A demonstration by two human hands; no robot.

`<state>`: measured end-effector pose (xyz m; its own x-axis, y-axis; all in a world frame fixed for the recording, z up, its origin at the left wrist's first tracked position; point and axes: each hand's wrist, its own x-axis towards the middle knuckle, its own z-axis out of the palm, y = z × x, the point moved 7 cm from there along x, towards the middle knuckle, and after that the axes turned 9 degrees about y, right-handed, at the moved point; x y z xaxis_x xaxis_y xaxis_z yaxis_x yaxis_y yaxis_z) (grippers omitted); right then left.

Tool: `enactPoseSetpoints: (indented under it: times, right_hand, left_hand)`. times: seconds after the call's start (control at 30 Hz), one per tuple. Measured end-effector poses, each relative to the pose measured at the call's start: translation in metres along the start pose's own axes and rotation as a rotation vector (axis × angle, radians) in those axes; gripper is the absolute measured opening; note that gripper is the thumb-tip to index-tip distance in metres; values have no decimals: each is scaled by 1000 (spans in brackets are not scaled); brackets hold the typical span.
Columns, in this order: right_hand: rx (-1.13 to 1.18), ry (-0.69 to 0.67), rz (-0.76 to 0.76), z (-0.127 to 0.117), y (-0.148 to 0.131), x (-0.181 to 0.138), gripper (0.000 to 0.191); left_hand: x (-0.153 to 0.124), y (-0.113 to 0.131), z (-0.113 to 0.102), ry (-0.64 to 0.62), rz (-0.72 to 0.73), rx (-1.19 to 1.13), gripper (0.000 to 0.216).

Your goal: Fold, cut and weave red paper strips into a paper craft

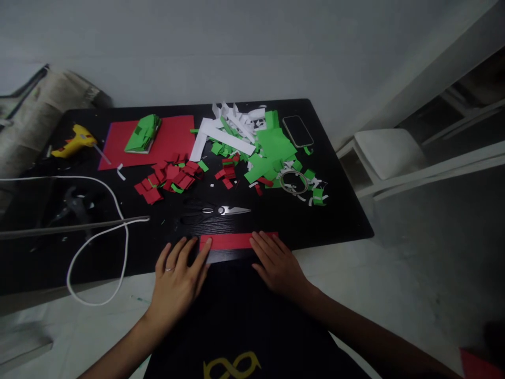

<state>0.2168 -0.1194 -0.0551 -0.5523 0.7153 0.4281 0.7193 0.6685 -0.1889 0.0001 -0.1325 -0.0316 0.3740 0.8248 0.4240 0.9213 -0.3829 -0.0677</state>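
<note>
A strip of red paper (231,241) lies along the front edge of the black table, its long side facing me. On its left end rests a finger of my left hand (177,276), whose other fingers are stretched out over the tabletop. My right hand (279,266) lies flat over the strip's right end, fingers extended and covering part of it. Just beyond the strip is a pair of scissors (232,210) with black handles, blades pointing right, touched by neither hand. A heap of small red paper pieces (169,179) sits farther back on the left.
At the back left, a yellow glue gun (77,142) lies beside a red sheet (114,150) bearing folded green paper (144,133). Green sheets (274,150), white strips (231,138), a tape ring (294,182) and a phone (298,131) occupy the right. A white cord (126,247) loops over the left edge.
</note>
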Motion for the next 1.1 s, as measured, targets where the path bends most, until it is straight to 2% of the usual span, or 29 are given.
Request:
enactPoseSetpoints:
  times: [0.17, 0.33, 0.43, 0.6, 0.7, 0.83, 1.1]
  right_hand:
    - [7, -14, 8, 1, 0, -1, 55]
    - [52, -36, 57, -3, -2, 2, 59]
    - [97, -5, 102, -6, -10, 15, 60]
    - [255, -15, -4, 7, -41, 42, 59]
    - [279, -37, -39, 17, -49, 48, 60]
    - [242, -24, -48, 18, -43, 43, 57]
    - [134, -26, 32, -6, -10, 17, 52]
  left_hand:
    - [-4, -10, -3, -3, -13, -16, 53]
    - [-2, -4, -2, 6, -30, -48, 54]
    - [-1, 2, -2, 40, -34, -75, 58]
    - [-1, 4, -2, 76, -10, -95, 55]
    - [-2, 0, -2, 72, 0, -91, 52]
    - [-2, -3, -1, 47, 25, -101, 52]
    - [-3, -6, -1, 42, 36, -101, 62]
